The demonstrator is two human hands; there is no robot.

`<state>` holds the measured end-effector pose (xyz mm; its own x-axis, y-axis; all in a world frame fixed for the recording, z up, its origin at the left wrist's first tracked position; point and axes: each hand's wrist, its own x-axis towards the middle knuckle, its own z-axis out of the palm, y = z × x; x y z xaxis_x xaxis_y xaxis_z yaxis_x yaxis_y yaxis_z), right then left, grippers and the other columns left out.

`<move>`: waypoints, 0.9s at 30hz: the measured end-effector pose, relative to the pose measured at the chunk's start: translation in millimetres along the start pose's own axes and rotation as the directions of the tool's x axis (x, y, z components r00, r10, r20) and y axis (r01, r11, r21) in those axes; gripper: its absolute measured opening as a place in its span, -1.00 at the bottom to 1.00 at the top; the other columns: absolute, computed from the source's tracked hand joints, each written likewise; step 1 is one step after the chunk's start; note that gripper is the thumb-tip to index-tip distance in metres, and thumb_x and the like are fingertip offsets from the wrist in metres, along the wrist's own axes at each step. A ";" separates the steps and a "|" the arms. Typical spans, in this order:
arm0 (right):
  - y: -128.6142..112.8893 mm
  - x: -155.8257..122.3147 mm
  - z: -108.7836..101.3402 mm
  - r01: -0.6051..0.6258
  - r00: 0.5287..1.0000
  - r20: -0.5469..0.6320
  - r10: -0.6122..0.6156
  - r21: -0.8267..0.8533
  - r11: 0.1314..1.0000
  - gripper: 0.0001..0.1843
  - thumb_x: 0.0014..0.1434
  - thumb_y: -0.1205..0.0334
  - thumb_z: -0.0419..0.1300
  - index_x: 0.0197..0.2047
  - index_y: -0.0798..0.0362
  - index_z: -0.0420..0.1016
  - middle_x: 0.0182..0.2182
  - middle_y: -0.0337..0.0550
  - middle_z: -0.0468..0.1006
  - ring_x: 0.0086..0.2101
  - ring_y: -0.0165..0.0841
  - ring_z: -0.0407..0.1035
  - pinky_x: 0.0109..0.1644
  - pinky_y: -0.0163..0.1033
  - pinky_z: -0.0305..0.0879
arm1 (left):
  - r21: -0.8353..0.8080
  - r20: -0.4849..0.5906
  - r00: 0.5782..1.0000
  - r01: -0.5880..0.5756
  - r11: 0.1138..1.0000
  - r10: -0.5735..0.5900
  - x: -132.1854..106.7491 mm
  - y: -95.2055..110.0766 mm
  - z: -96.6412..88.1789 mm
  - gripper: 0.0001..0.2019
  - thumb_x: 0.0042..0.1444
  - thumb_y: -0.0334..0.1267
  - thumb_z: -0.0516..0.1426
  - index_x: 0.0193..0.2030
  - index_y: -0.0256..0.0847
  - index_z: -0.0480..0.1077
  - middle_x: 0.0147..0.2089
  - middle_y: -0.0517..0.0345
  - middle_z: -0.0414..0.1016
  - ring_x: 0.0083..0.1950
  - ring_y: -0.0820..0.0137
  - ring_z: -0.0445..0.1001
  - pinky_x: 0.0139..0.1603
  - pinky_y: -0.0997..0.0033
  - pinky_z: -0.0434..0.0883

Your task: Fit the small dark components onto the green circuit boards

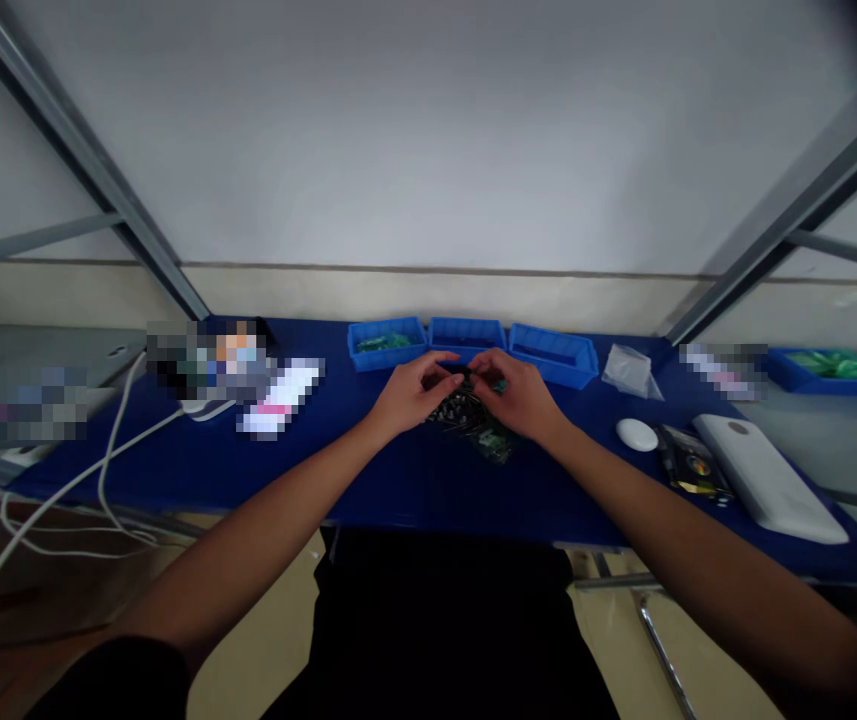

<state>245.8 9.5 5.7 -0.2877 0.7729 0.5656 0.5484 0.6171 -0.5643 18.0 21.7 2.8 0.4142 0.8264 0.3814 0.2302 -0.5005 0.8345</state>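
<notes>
Just before the middle bin (467, 334), my left hand (407, 396) and right hand (524, 400) pinch a small dark part (465, 379); I'd grip lightly, low over the boards (477, 428).

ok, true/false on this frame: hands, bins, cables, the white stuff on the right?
1. The left hand and right hand meet over dark circuit boards on the blue table. True.
2. Three blue bins stand in a row behind the hands. True.
3. All the bins are empty. False: the left bin holds green parts.
4. The cables hang off the table's right end. False: the white cables trail off its left end.
5. A white round puck lies right of the right hand. True.
</notes>
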 end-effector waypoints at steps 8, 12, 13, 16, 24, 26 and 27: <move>-2.5 1.9 0.9 0.059 0.998 -0.028 -0.059 0.004 0.998 -0.95 0.32 0.21 0.33 -0.14 -0.04 0.59 -0.24 -0.14 0.64 -0.31 -0.29 0.55 -0.22 -0.14 0.55 | -0.064 0.028 0.999 -0.042 0.997 0.044 1.3 -5.4 3.5 -0.69 0.38 -0.07 0.24 0.15 -0.13 0.60 0.11 0.02 0.71 0.11 0.19 0.69 0.21 0.12 0.58; -1.0 1.2 1.3 0.107 0.994 0.024 -0.108 0.020 0.994 -0.85 0.30 0.20 0.36 -0.06 -0.05 0.60 -0.22 -0.13 0.61 -0.31 -0.29 0.52 -0.21 -0.13 0.57 | -0.101 -0.042 0.999 -0.008 0.995 0.004 4.2 -9.0 3.2 -0.69 0.30 -0.09 0.32 0.11 -0.14 0.62 0.09 -0.01 0.72 0.10 0.17 0.70 0.25 0.06 0.58; -0.9 0.8 1.5 0.126 0.991 0.051 -0.127 0.019 0.992 -0.82 0.30 0.20 0.36 -0.02 -0.06 0.60 -0.20 -0.12 0.61 -0.30 -0.29 0.52 -0.19 -0.13 0.58 | -0.107 -0.060 0.998 0.004 0.994 -0.010 4.9 -9.9 2.9 -0.69 0.28 -0.09 0.34 0.09 -0.15 0.63 0.07 -0.01 0.73 0.07 0.18 0.71 0.23 0.06 0.59; -2.6 -0.2 1.7 0.149 0.986 0.074 -0.149 0.006 0.989 -0.79 0.35 0.18 0.33 0.04 -0.07 0.60 -0.14 -0.10 0.61 -0.25 -0.27 0.54 -0.14 -0.10 0.58 | -0.128 -0.112 0.992 0.035 0.991 -0.049 6.4 -13.4 1.8 -0.76 0.23 -0.12 0.37 -0.02 -0.16 0.64 -0.02 0.01 0.74 -0.01 0.22 0.72 0.16 0.11 0.62; -9.0 1.2 -0.6 0.125 0.988 -0.092 -0.124 0.010 0.992 -0.85 0.40 0.21 0.26 0.01 -0.05 0.60 -0.07 -0.04 0.63 -0.19 -0.23 0.58 -0.15 -0.07 0.62 | -0.041 -0.092 0.995 0.039 0.998 -0.043 6.0 -21.4 -2.0 -0.93 0.21 -0.32 0.31 -0.19 -0.16 0.66 -0.11 0.08 0.75 -0.07 0.25 0.71 0.12 0.13 0.60; -6.9 1.2 0.3 0.121 0.990 -0.075 -0.121 -0.002 0.993 -0.86 0.40 0.23 0.26 0.00 -0.06 0.59 -0.06 -0.05 0.65 -0.16 -0.22 0.60 -0.12 -0.05 0.63 | -0.020 -0.100 0.994 0.039 0.999 -0.041 6.0 -19.1 -1.5 -0.93 0.20 -0.29 0.34 -0.17 -0.14 0.66 -0.13 0.09 0.74 -0.11 0.26 0.70 0.08 0.14 0.60; -5.2 1.1 1.1 0.115 0.991 -0.063 -0.115 -0.011 0.993 -0.87 0.39 0.23 0.27 -0.02 -0.06 0.59 -0.08 -0.06 0.67 -0.17 -0.21 0.61 -0.11 -0.05 0.63 | -0.020 -0.108 0.993 0.037 0.999 -0.039 5.9 -17.4 -1.0 -0.91 0.19 -0.27 0.36 -0.16 -0.14 0.65 -0.13 0.09 0.74 -0.12 0.27 0.69 0.06 0.15 0.60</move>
<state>241.7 7.3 8.6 -0.2986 0.6859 0.6636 0.5202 0.6999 -0.4893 15.6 35.5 -9.1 0.3077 0.8684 0.3889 0.2282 -0.4642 0.8558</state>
